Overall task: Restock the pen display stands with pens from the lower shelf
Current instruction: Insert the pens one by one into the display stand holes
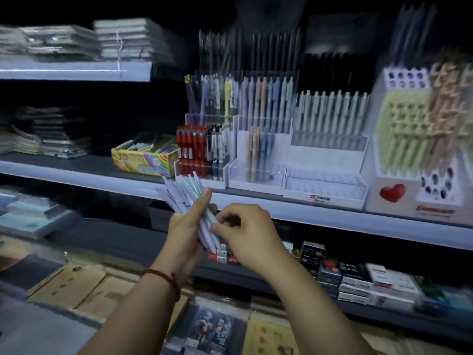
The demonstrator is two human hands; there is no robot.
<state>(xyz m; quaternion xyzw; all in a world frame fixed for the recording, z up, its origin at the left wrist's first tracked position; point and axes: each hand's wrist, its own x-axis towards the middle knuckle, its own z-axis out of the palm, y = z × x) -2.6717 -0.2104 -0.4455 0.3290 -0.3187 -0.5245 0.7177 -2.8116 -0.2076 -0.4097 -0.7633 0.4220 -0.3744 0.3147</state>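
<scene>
My left hand (186, 226) grips a bundle of pale lilac pens (183, 192) that fans up and to the left, in front of the middle shelf's edge. My right hand (249, 231) is beside it, and its fingertips pinch the lower end of one pen in the bundle. On the shelf behind stand the display stands: a clear tiered stand (258, 175) with a few pastel pens, and a white tiered stand (325, 185) whose back row holds white pens while its front rows of holes show none. A stand with red and dark pens (199, 155) is at the left.
A yellow box of markers (143, 160) lies left of the stands. A cardboard stand with a red heart (419, 175) is at the right. Small boxes (358, 280) fill the lower shelf. Cardboard cartons (74, 288) and packets sit at the bottom. The view is blurred.
</scene>
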